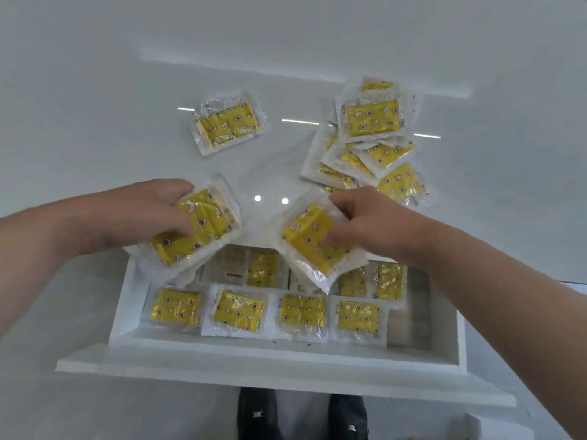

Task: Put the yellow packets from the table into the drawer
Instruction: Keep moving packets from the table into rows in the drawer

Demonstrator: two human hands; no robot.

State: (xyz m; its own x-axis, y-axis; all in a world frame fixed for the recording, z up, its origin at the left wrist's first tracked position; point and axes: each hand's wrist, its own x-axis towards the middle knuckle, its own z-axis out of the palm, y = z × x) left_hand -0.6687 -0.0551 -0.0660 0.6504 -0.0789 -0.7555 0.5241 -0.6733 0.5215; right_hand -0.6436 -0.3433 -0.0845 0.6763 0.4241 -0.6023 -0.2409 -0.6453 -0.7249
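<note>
Head view: left hand point(139, 214) and right hand point(365, 223) each pinch a yellow packet point(203, 227) over the drawer point(286, 354)

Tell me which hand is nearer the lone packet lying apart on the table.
Left. The left hand, gripping its own packet, is just below the lone packet. The right hand, holding another packet, is farther off, lower and to its right.

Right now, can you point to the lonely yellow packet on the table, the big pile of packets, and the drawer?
lone yellow packet point(228, 124): head view, on its yellow middle.
pile of yellow packets point(371, 119): head view, on the top packet's yellow face.
drawer point(286, 369): head view, on its white front panel.
</note>
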